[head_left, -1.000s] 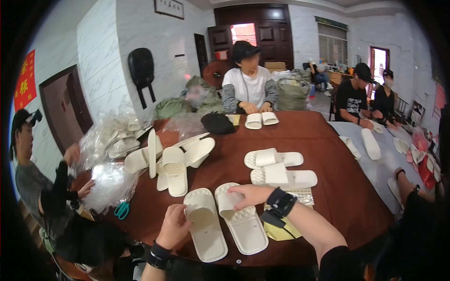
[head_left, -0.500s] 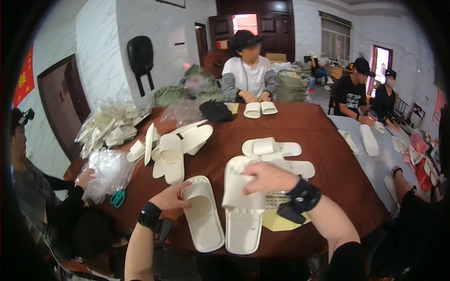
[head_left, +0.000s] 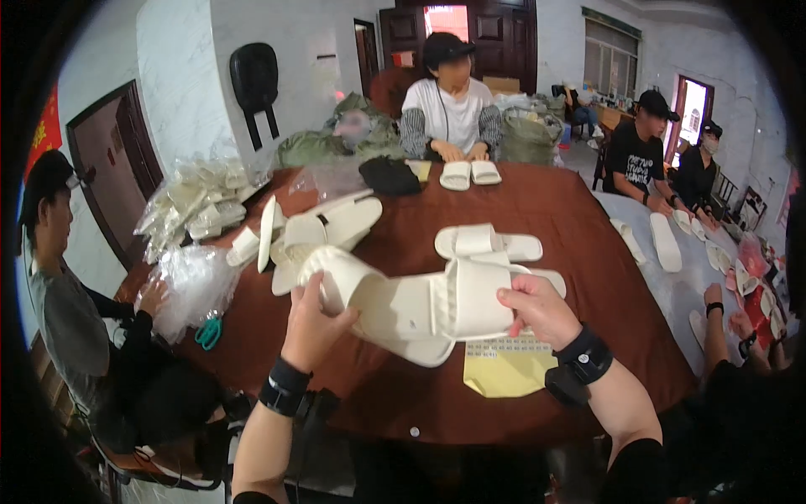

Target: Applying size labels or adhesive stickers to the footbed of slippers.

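Head view: left slipper [head_left: 336,281] and right slipper [head_left: 485,301] now up off the cloth [head_left: 617,323], overlapping; earlier flat, side by side.
Left hand [head_left: 314,326] clasps left slipper's side; right hand [head_left: 537,309] pinches right slipper's strap. Scissors [head_left: 208,333] left; yellow paper [head_left: 508,375] near right wrist. Held pair partly blocks back slippers [head_left: 478,242].

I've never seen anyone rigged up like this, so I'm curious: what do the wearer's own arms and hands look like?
Both the left hand and right hand are ungloved. A black left wristband and black right wristband circle the wrists; a dark block sits by the right one. A black right sleeve stops above the bare forearm.
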Demonstrator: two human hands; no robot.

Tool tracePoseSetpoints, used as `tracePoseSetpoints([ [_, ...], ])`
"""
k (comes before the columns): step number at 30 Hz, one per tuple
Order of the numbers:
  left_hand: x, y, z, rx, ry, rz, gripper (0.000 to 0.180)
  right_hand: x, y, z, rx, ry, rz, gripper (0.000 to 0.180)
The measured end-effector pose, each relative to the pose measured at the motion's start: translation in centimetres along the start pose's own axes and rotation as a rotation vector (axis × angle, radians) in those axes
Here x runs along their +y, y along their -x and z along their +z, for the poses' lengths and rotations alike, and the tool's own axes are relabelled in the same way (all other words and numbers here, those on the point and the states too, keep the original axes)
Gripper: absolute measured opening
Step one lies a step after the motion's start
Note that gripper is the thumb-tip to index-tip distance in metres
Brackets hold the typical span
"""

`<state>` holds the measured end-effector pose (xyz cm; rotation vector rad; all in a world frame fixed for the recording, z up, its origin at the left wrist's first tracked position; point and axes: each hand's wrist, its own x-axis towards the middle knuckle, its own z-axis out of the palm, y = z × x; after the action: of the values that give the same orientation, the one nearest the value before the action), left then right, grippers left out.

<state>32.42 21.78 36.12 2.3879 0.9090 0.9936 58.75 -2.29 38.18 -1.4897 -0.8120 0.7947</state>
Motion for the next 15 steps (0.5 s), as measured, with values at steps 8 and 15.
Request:
tracePoseSetpoints([
  [8, 3.1, -0.2, 1.3, 0.079, -0.079, 0.044, 0.077, 1.6, 3.6, 1.8, 0.08, -0.281, 0.023, 0.018],
  [15, 5.9, 0.5, 3.7, 0.078, 0.057, 0.102, 0.078, 1.8, 5.2, 2.4, 0.078, -0.416, -0.035, 0.021],
])
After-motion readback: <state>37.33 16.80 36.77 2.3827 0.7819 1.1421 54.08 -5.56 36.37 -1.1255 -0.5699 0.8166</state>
